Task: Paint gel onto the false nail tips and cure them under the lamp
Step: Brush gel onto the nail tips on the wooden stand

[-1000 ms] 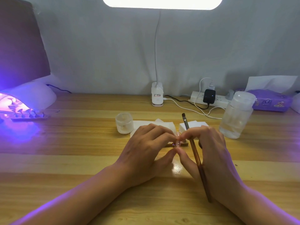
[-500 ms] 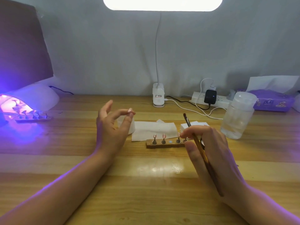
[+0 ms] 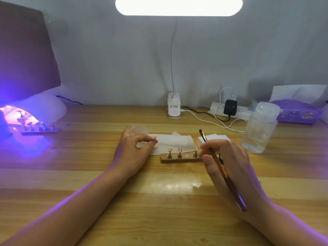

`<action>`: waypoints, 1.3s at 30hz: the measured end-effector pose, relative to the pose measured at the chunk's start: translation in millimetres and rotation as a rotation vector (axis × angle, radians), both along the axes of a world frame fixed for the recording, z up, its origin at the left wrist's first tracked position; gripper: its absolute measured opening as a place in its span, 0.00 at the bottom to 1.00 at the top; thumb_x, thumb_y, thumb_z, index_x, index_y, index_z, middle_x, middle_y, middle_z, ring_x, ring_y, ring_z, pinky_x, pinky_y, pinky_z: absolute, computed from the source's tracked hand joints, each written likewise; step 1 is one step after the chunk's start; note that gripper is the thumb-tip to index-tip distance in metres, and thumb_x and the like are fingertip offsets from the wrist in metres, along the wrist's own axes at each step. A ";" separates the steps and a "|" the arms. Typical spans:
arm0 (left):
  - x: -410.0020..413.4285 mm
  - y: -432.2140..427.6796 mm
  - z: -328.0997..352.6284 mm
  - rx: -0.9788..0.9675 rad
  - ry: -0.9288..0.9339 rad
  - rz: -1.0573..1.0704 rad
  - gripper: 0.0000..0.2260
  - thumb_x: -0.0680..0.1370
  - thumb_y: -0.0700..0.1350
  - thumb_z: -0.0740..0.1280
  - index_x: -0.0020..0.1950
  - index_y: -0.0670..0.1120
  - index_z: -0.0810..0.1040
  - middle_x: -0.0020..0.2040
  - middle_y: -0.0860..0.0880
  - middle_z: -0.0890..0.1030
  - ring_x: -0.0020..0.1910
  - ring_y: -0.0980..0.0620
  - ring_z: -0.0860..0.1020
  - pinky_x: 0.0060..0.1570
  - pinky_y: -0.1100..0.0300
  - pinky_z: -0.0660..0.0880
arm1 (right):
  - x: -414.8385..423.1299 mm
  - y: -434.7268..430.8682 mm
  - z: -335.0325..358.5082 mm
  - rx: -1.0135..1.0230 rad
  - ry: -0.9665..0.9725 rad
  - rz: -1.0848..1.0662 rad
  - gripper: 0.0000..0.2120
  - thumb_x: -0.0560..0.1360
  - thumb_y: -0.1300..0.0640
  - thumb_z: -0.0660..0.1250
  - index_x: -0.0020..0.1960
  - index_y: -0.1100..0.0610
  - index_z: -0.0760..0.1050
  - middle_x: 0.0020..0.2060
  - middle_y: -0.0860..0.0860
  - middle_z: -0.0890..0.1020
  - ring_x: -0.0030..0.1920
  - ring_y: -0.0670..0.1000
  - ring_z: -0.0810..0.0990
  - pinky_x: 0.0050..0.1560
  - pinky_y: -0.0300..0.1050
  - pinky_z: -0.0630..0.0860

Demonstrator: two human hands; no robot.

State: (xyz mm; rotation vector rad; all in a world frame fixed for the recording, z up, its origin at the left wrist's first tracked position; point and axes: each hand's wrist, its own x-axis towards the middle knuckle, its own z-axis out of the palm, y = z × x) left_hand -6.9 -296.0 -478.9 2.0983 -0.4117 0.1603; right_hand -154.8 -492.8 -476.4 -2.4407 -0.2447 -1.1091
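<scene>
A person's two bare hands work over a wooden table, seen from a head-worn camera. The right hand grips a slim brush between thumb and curled fingers, bristles pointing up and away and the handle running back across the palm toward the wrist. The left hand, left of centre, has thumb and forefinger pressed together around a small pink tip; whether this is a false nail or the finger's own nail cannot be told.

Between the hands lies a short wooden stand carrying false nail tips upright on small pegs. Three pegs show, with a pale blue spot between the second and third, and the stand's right end is hidden behind the right hand. Just beyond the stand lies a white paper towel, with a white block to its right and a small clear jar partly behind the left hand.

At the far left a white curing lamp glows violet, and a second stand of nail tips sits at its mouth, half inside. A clear plastic bottle stands to the right, near the right hand. Along the far edge are a desk lamp's base, its bright bar overhead, a power strip with a black plug, and a purple tissue pack.
</scene>
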 end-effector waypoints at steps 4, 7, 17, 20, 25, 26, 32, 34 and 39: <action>0.4 1.0 -0.7 0.034 -0.010 -0.009 0.05 0.76 0.53 0.71 0.51 0.57 0.84 0.75 0.47 0.63 0.75 0.51 0.60 0.63 0.60 0.60 | -1.1 0.7 1.2 0.014 0.009 0.006 0.12 0.81 0.42 0.54 0.58 0.47 0.69 0.45 0.41 0.78 0.51 0.43 0.76 0.59 0.47 0.67; -3.1 1.2 2.3 -0.028 -0.049 0.003 0.06 0.76 0.53 0.71 0.51 0.55 0.84 0.71 0.48 0.64 0.74 0.52 0.61 0.63 0.61 0.61 | -0.8 1.3 2.6 0.030 -0.007 0.040 0.11 0.81 0.47 0.56 0.61 0.48 0.68 0.46 0.42 0.79 0.50 0.45 0.78 0.57 0.55 0.72; -65.8 -22.8 8.1 0.001 -0.601 -0.297 0.05 0.76 0.54 0.70 0.47 0.55 0.84 0.70 0.46 0.68 0.68 0.47 0.68 0.60 0.42 0.71 | -15.8 -10.7 41.4 0.287 -0.291 0.056 0.10 0.81 0.54 0.61 0.58 0.57 0.76 0.46 0.48 0.83 0.51 0.47 0.81 0.54 0.38 0.72; -81.0 -30.4 4.3 0.043 -0.549 -0.493 0.06 0.77 0.56 0.68 0.48 0.59 0.83 0.72 0.50 0.66 0.69 0.48 0.68 0.60 0.45 0.72 | -24.6 -11.6 50.3 0.280 -0.352 0.094 0.10 0.83 0.55 0.58 0.53 0.56 0.77 0.40 0.51 0.81 0.43 0.46 0.80 0.48 0.37 0.72; -85.5 -30.7 1.9 0.074 -0.478 -0.666 0.04 0.77 0.54 0.71 0.48 0.58 0.85 0.73 0.53 0.66 0.72 0.51 0.68 0.60 0.47 0.73 | -26.2 -3.0 46.4 0.238 -0.243 0.149 0.03 0.78 0.55 0.60 0.49 0.51 0.72 0.33 0.46 0.78 0.34 0.46 0.78 0.35 0.37 0.71; -85.3 -31.0 1.9 0.074 -0.476 -0.672 0.04 0.76 0.54 0.71 0.48 0.57 0.85 0.73 0.53 0.66 0.72 0.51 0.68 0.60 0.48 0.73 | -24.6 -2.6 43.4 0.234 -0.195 0.139 0.02 0.76 0.54 0.61 0.49 0.50 0.70 0.32 0.45 0.77 0.33 0.47 0.78 0.32 0.38 0.72; -85.7 -29.8 4.0 0.094 -0.502 -0.709 0.04 0.77 0.55 0.71 0.49 0.58 0.84 0.73 0.54 0.66 0.72 0.52 0.68 0.60 0.48 0.73 | -15.1 -10.6 30.6 0.102 -0.031 0.077 0.07 0.77 0.48 0.64 0.46 0.51 0.71 0.28 0.44 0.75 0.27 0.47 0.74 0.24 0.38 0.70; -85.7 -29.4 5.0 0.102 -0.500 -0.721 0.04 0.77 0.55 0.71 0.50 0.59 0.84 0.73 0.54 0.66 0.72 0.53 0.67 0.60 0.49 0.73 | -14.1 -11.9 29.2 0.104 -0.033 0.073 0.08 0.77 0.46 0.64 0.46 0.50 0.72 0.28 0.45 0.75 0.28 0.47 0.75 0.24 0.38 0.70; -85.0 -29.3 5.9 0.111 -0.505 -0.739 0.04 0.77 0.54 0.71 0.51 0.59 0.84 0.73 0.54 0.66 0.72 0.54 0.67 0.61 0.50 0.73 | -13.3 -11.4 27.5 0.031 -0.035 0.060 0.07 0.78 0.44 0.63 0.47 0.47 0.71 0.30 0.41 0.76 0.29 0.46 0.75 0.24 0.41 0.72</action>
